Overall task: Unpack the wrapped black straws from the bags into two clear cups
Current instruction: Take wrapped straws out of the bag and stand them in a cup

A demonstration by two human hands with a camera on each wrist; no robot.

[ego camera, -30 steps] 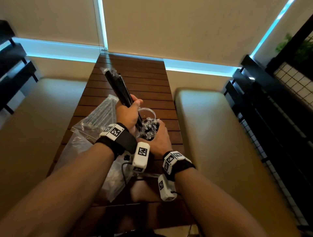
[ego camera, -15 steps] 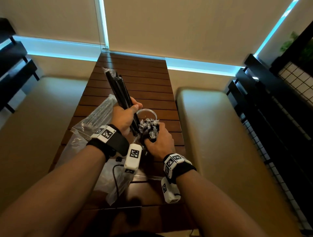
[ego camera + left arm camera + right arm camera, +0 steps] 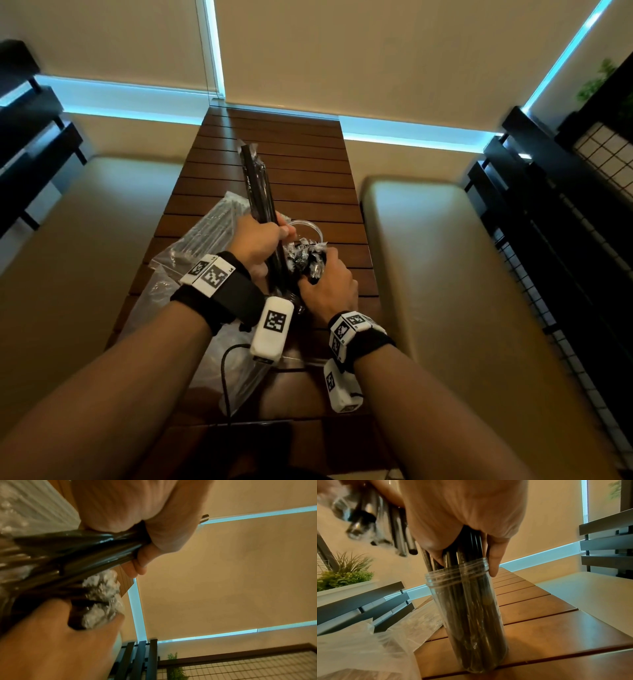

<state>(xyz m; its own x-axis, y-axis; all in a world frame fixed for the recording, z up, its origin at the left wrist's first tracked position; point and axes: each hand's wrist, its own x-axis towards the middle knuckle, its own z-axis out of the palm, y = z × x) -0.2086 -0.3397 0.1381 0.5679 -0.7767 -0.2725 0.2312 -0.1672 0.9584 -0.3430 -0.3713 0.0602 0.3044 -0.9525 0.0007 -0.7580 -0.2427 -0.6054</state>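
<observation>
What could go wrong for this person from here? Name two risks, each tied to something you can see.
1. The cup is tall, narrow and already packed with straws. The right hand grips only those straws' tops, so a sideways pull might tip it.
2. The left hand holds a second bundle beside the crowded mouth. Pushing it in may snag, bend straws or spill some onto the table.

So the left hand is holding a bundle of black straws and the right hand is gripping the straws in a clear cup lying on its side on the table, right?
Not quite. The clear cup stands upright on the wooden table, not on its side; the right wrist view shows it. The rest holds: the left hand holds a bundle of black straws, and the right hand grips the straws in the cup.
</observation>
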